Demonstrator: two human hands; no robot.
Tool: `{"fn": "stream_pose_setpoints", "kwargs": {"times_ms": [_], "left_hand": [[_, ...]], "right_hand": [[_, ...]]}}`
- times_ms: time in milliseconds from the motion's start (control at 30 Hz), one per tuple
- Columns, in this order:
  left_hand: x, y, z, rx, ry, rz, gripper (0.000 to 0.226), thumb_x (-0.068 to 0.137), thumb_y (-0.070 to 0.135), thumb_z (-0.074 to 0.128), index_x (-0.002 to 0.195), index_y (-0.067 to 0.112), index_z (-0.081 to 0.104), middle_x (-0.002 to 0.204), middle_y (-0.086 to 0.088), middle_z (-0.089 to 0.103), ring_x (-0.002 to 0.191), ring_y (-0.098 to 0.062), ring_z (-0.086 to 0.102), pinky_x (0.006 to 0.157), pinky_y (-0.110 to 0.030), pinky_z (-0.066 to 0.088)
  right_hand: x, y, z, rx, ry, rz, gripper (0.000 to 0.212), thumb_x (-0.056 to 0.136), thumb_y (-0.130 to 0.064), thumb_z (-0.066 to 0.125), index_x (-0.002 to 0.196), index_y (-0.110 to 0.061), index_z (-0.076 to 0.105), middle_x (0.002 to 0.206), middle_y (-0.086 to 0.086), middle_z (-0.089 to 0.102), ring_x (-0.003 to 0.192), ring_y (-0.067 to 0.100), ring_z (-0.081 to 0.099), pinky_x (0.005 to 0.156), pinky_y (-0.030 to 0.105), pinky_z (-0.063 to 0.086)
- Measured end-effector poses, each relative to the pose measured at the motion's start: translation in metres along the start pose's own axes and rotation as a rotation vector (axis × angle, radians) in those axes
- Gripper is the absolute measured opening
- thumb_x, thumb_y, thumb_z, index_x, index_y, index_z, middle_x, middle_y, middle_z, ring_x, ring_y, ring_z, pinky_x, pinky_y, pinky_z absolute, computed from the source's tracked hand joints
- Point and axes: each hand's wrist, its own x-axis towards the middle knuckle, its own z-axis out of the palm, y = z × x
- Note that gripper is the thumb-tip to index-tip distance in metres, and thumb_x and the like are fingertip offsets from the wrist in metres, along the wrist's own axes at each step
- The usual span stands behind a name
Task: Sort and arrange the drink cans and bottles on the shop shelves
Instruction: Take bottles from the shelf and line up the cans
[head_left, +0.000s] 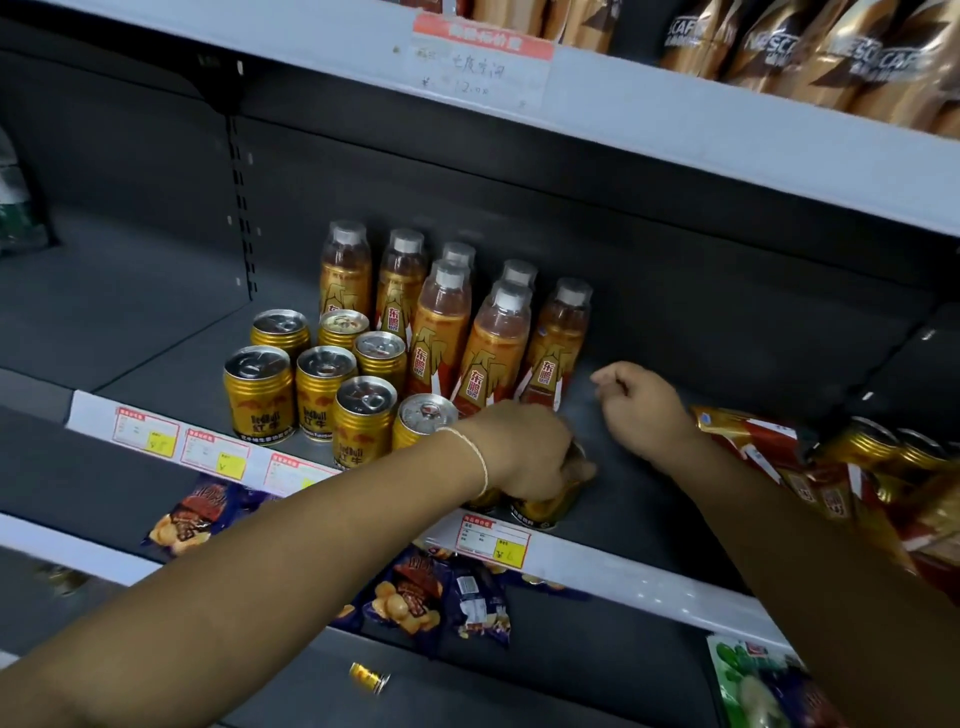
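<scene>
At the front edge of the dark shelf (623, 512) your left hand (530, 457) grips a gold can (545, 512) from above, while your right hand (641, 410), curled and empty, hangs beside the bottles (493, 353).

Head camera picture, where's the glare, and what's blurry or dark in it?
Head view: light glares off the Red Bull can tops; the Nescafe packs at upper right and the small can on the lower shelf are smeared; the shelf back panel sits in shadow; the wide lens bows the upper shelf edge.
</scene>
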Motion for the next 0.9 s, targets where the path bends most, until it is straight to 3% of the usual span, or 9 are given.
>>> {"fn": "stream_pose_setpoints", "kwargs": {"times_ms": [133, 300, 400, 500, 667, 900], "left_hand": [[-0.001, 0.013, 0.005, 0.183, -0.002, 0.038, 0.052, 0.094, 0.055, 0.048, 0.121, 0.012, 0.059, 0.121, -0.011, 0.057, 0.108, -0.029, 0.055, 0.100, -0.039, 0.042], [0.007, 0.036, 0.007, 0.118, 0.081, -0.057, 0.050, 0.089, 0.046, 0.058, 0.121, 0.008, 0.054, 0.119, -0.016, 0.058, 0.104, -0.033, 0.059, 0.085, -0.035, 0.047], [0.015, 0.059, 0.000, 0.067, 0.176, -0.128, 0.046, 0.088, 0.046, 0.059, 0.115, 0.009, 0.054, 0.115, -0.017, 0.059, 0.098, -0.035, 0.061, 0.076, -0.033, 0.045], [0.025, 0.092, -0.016, -0.026, 0.292, -0.138, 0.051, 0.087, 0.046, 0.061, 0.120, 0.009, 0.051, 0.114, -0.016, 0.054, 0.100, -0.036, 0.059, 0.081, -0.035, 0.047], [0.041, 0.176, -0.039, -0.104, 0.423, -0.079, 0.059, 0.087, 0.049, 0.061, 0.129, 0.010, 0.048, 0.118, -0.014, 0.050, 0.107, -0.036, 0.056, 0.091, -0.041, 0.049], [0.062, 0.322, -0.016, -0.207, 0.337, 0.106, 0.067, 0.089, 0.054, 0.059, 0.137, 0.009, 0.045, 0.126, -0.015, 0.049, 0.114, -0.036, 0.053, 0.096, -0.040, 0.046]], "right_hand": [[-0.016, 0.013, -0.022, -0.117, 0.016, -0.065, 0.025, 0.101, -0.017, 0.047, 0.118, -0.010, 0.064, 0.105, 0.008, 0.066, 0.103, 0.027, 0.061, 0.083, 0.026, 0.042], [-0.043, 0.037, -0.055, -0.338, -0.014, -0.175, 0.036, 0.101, -0.018, 0.047, 0.133, -0.004, 0.057, 0.126, 0.021, 0.061, 0.116, 0.036, 0.056, 0.104, 0.033, 0.037], [-0.063, 0.061, -0.081, -0.444, -0.030, -0.195, 0.045, 0.102, -0.025, 0.045, 0.143, -0.008, 0.049, 0.139, 0.017, 0.054, 0.127, 0.034, 0.048, 0.112, 0.034, 0.032], [-0.090, 0.087, -0.111, -0.468, -0.012, -0.166, 0.050, 0.103, -0.034, 0.041, 0.149, -0.014, 0.042, 0.150, 0.012, 0.045, 0.138, 0.030, 0.037, 0.118, 0.037, 0.027], [-0.152, 0.132, -0.169, -0.460, 0.037, -0.106, 0.053, 0.104, -0.042, 0.037, 0.151, -0.019, 0.038, 0.152, 0.007, 0.043, 0.141, 0.027, 0.035, 0.118, 0.039, 0.030], [-0.265, 0.213, -0.253, -0.433, 0.097, 0.041, 0.053, 0.104, -0.038, 0.041, 0.151, -0.014, 0.037, 0.144, 0.011, 0.052, 0.139, 0.028, 0.036, 0.113, 0.034, 0.031]]}}
